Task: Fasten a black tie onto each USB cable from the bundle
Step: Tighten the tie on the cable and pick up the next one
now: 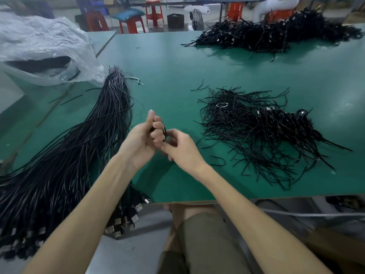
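A thick bundle of black USB cables (83, 147) lies on the left of the green table (169, 80), its plugs hanging over the near edge. My left hand (145, 136) grips a coiled black cable (163, 129), fingers curled round it and thumb up. My right hand (180, 148) meets it from the right, fingers curled at the coil; most of the cable and any tie there is hidden between the hands. A loose heap of black ties (237, 123) lies to the right, with several tied cables (284, 123) on it.
A large pile of tied black cables (276, 34) sits at the far right of the table. A white plastic bag (39, 50) lies at the far left. Red stools (154, 12) and a fan (196, 19) stand beyond the table. My knees are under the near edge.
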Demonstrator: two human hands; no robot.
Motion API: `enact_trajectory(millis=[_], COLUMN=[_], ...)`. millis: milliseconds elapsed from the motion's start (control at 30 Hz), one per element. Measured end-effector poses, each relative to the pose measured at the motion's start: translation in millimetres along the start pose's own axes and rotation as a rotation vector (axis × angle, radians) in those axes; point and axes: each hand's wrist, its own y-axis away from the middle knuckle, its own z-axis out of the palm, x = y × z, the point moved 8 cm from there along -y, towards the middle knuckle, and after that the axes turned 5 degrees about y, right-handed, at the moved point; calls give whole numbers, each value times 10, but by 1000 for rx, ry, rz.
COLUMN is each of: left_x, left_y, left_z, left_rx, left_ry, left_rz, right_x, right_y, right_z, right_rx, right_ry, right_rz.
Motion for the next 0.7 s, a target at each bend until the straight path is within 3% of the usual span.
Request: enact_trajectory(millis=[133,367,600,700], left_x=[-92,24,15,-37], left_y=[15,105,65,84], left_z=[-176,-210,-274,-211], left_rx=[-10,-103,-11,-55], left_ry=[4,21,-85,-82], left_rz=[1,99,115,88], right_x=[91,49,30,31], right_y=[49,59,70,74], right_z=[97,80,98,98], right_rx=[14,31,61,79], right_ry=[126,95,114,124], right_rz=[1,-40,-25,-4])
